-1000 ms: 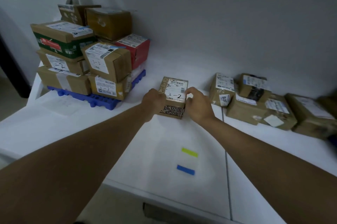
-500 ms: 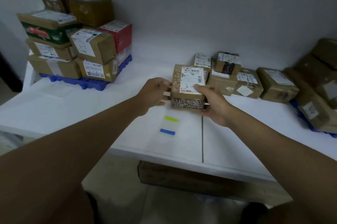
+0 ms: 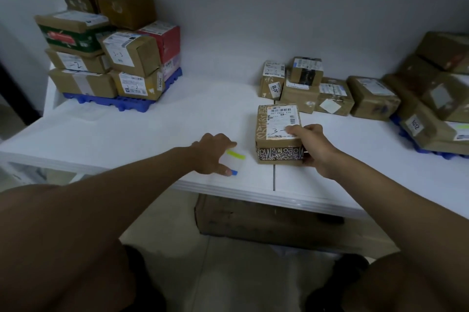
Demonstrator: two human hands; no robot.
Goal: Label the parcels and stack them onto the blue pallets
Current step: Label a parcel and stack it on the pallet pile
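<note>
A small brown parcel [image 3: 275, 131] with a white shipping label marked "3-" and a black patterned front rests on the white table [image 3: 127, 134] near its front edge. My right hand [image 3: 314, 150] grips its right side, thumb on the label. My left hand [image 3: 212, 154] lies spread on a clear label sheet [image 3: 234, 163], between its yellow strip [image 3: 237, 154] and blue strip [image 3: 234, 172]; I see no grip on it. A blue pallet [image 3: 121, 104] at the back left carries several stacked parcels [image 3: 132, 55]. Another blue pallet [image 3: 429, 151] at the right edge holds more parcels [image 3: 431, 108].
Several loose parcels [image 3: 304, 88] sit in a row by the back wall, just behind the held parcel. A large cardboard box [image 3: 253, 220] stands on the floor under the table's front edge. A seam [image 3: 274, 179] runs across the tabletop by the parcel.
My left hand has let go of the small parcel and dropped onto the label sheet. My right hand has brought the parcel down toward the front edge; the view has pulled back.
</note>
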